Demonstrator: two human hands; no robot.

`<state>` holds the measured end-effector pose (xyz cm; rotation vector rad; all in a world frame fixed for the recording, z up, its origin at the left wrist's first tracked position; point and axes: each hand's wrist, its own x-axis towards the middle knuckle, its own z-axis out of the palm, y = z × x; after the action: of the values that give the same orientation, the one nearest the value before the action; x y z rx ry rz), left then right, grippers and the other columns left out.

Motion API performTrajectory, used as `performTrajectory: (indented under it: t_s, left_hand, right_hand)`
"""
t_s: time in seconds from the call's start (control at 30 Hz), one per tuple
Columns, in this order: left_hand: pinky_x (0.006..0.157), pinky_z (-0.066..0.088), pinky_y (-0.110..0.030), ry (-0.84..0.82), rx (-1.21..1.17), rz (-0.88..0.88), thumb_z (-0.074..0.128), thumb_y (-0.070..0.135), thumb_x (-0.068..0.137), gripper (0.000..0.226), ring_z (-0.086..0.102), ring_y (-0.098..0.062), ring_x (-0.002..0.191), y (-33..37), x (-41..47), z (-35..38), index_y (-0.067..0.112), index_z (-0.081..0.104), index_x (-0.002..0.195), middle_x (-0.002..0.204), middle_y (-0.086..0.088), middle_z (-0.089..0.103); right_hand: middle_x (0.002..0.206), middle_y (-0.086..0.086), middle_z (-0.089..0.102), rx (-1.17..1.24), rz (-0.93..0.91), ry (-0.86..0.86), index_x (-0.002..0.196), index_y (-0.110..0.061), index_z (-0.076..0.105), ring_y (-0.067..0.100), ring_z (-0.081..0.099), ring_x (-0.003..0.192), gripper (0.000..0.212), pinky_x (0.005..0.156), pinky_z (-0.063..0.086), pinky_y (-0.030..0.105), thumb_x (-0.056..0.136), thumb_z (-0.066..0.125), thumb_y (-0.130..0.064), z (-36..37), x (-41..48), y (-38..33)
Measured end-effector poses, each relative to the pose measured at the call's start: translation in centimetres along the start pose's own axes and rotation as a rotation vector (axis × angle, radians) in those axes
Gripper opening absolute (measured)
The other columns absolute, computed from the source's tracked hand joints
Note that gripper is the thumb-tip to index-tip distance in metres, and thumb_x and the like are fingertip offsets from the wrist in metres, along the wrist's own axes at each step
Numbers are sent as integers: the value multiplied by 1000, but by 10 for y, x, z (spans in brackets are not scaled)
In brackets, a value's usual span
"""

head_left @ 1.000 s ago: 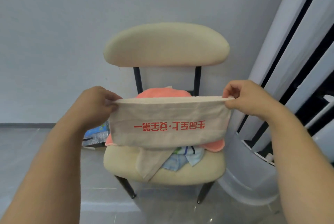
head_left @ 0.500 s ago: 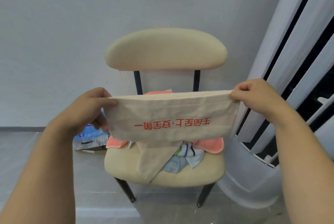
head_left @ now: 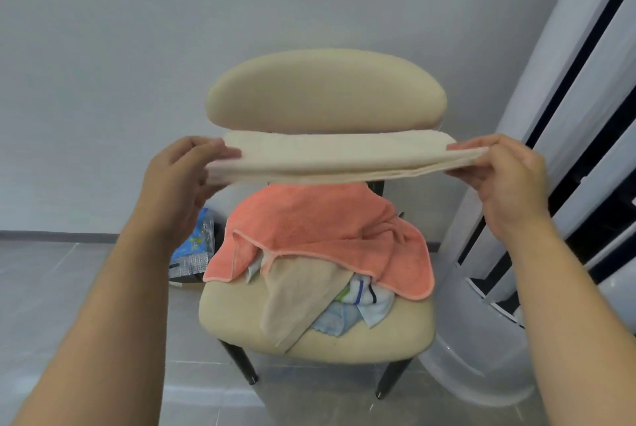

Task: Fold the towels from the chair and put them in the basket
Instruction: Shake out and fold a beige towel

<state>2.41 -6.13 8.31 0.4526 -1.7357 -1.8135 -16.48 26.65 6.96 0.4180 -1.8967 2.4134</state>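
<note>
Before a grey wall (head_left: 103, 47) and cream padded chair (head_left: 325, 91), left hand (head_left: 179, 181) and right hand (head_left: 509, 181) pinch a folded beige cloth towel (head_left: 337, 157) by its ends — taut, probably to flatten it.

The held towel (head_left: 330, 157) is plain cream, matching the black-legged chair (head_left: 323, 91), and the pile shows a coral towel (head_left: 309, 219), a beige towel (head_left: 296, 301) and a pale blue cloth (head_left: 358, 305) with dark stripes.
</note>
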Motion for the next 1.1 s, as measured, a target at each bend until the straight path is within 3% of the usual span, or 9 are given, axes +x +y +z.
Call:
performTrajectory:
  t_s: [0.1, 0.27, 0.43, 0.53, 0.63, 0.7, 0.77, 0.87, 1.1]
  left_hand:
    - [59, 44, -27, 105, 154, -212, 72, 20, 93, 13, 58, -14, 68, -42, 8, -4, 8, 68, 92, 100, -11, 75]
    - [79, 54, -39, 85, 340, -583, 72, -10, 84, 26, 63, -27, 89, -101, 11, -13, 13, 69, 96, 110, -13, 69]
    - [68, 55, -39, 53, 130, -742, 55, -13, 86, 38, 61, -29, 85, -93, 20, -9, 10, 67, 115, 113, -14, 63]
    - [78, 55, -40, 18, -11, -825, 49, -9, 84, 46, 60, -29, 87, -89, 20, -7, 15, 71, 117, 117, -12, 63]
    - [102, 51, -44, -51, -72, -844, 47, -7, 76, 56, 62, -32, 100, -89, 20, -6, 18, 75, 117, 122, -10, 65]
    - [112, 44, -47, -113, -62, -824, 46, -5, 67, 66, 61, -34, 112, -89, 19, -2, 19, 74, 123, 129, -10, 65]
    - [112, 43, -48, -134, -65, -796, 48, -3, 71, 63, 60, -33, 116, -90, 21, 1, 16, 72, 125, 131, -11, 65]
    - [104, 49, -43, -130, -127, -762, 59, 10, 92, 37, 65, -29, 116, -90, 25, 5, 9, 69, 127, 128, -13, 69]
    - [101, 52, -40, -139, 53, -560, 61, -4, 91, 44, 70, -25, 113, -86, 28, 6, 18, 71, 127, 119, -6, 74]
  right_hand:
    - [85, 14, 70, -102, 235, 98, 72, -9, 73, 28, 63, 90, 7, 73, 47, 39, 65, 71, -9, -2, 2, 38]
    - [96, 18, 68, -293, 683, 35, 104, -4, 64, 25, 63, 76, 32, 63, 49, 31, 82, 64, 19, -3, -10, 102]
    - [98, 15, 58, -334, 777, -9, 106, -10, 57, 33, 59, 97, 48, 76, 50, 38, 78, 54, 29, -5, 0, 95]
    - [92, 15, 59, -241, 913, -80, 98, -9, 54, 31, 59, 85, 39, 72, 49, 40, 83, 42, 25, -5, -3, 89]
    - [89, 16, 68, -144, 997, -80, 100, -3, 61, 29, 64, 79, 23, 65, 54, 38, 93, 43, 10, -9, 1, 93]
    - [111, 17, 71, -93, 1021, -64, 123, 1, 63, 27, 68, 88, 27, 72, 56, 40, 98, 55, -5, -11, 7, 101]
    - [127, 16, 68, -50, 1026, -42, 136, -3, 59, 25, 70, 91, 39, 71, 59, 38, 99, 61, -13, -13, 10, 108]
    - [115, 18, 69, 8, 986, -56, 133, -11, 60, 25, 71, 73, 37, 54, 61, 34, 98, 57, -1, -11, 13, 111]
    - [126, 14, 67, 24, 799, -156, 130, -28, 68, 32, 66, 105, 61, 79, 56, 37, 86, 46, 8, -5, 16, 102]
